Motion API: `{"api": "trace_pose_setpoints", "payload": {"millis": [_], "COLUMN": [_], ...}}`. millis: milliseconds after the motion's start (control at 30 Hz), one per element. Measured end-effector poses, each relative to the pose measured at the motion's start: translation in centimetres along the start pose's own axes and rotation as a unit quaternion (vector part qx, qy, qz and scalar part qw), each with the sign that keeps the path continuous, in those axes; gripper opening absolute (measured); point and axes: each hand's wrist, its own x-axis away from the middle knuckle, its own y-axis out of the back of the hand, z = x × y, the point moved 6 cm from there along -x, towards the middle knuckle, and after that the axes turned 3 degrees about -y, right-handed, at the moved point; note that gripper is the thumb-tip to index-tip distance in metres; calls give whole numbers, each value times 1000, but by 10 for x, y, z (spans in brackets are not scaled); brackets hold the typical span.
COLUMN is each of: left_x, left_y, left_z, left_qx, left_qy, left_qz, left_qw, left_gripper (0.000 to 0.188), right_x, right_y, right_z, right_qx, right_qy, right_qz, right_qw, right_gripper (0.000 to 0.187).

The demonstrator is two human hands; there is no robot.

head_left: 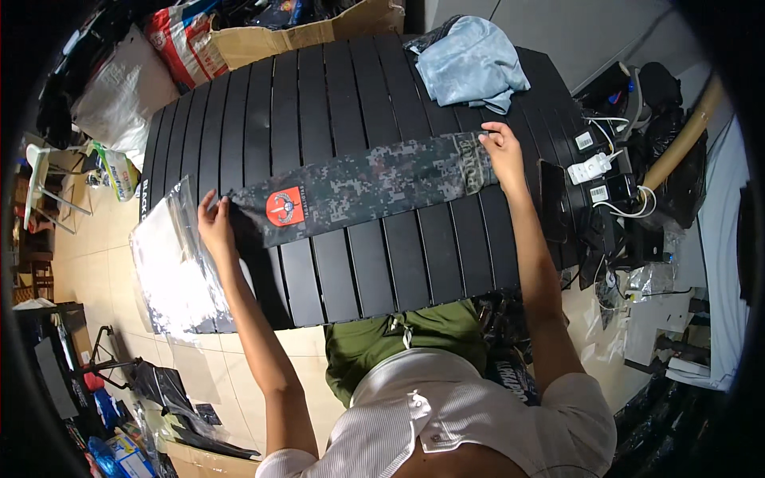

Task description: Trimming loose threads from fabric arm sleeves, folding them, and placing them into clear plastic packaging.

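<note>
A long dark digital-camouflage fabric sleeve [374, 182] lies flat across the black slatted table [343, 88]. Toward its left end is an orange-red emblem [285, 206], and a lighter band crosses the right end. My left hand [215, 227] pinches the narrower left end between thumb and fingers. At the upper right corner my right hand [504, 155] has thumb and finger closed on the fabric's edge. Beside my left hand, a stack of shiny clear plastic bags [171, 267] rests on the table's left side and hangs over its edge.
A crumpled light-blue cloth [470, 64] sits at the far right of the table. Near the right edge are a dark phone-like slab [552, 199] and a white power strip [590, 169] with cables. Beyond the far edge stands an open cardboard box [271, 44].
</note>
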Motion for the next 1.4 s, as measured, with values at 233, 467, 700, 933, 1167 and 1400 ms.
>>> {"api": "trace_pose_setpoints", "payload": {"millis": [233, 467, 700, 933, 1167, 1400], "left_x": [14, 8, 10, 13, 29, 32], "left_y": [-10, -15, 7, 15, 25, 38], "left_z": [-57, -51, -16, -25, -25, -15], "left_qx": [-167, -278, -209, -193, -171, -171], "left_qy": [-137, -133, -9, 6, 121, 122], "left_qz": [-48, -13, 50, 81, 177, 235], "left_qw": [975, 951, 977, 978, 962, 949], "left_gripper": [29, 35, 29, 30, 25, 25], "right_x": [5, 0, 12, 29, 42, 55], "right_y": [2, 0, 10, 20, 33, 43], "right_z": [44, 31, 24, 23, 15, 10], "right_qx": [107, 272, 189, 46, 15, 63], "right_qy": [130, 168, -83, -140, -141, -189], "right_qz": [-76, -56, 54, 106, 137, 165], "right_qw": [983, 946, 977, 983, 980, 966], "right_gripper": [20, 29, 34, 38, 43, 44]}}
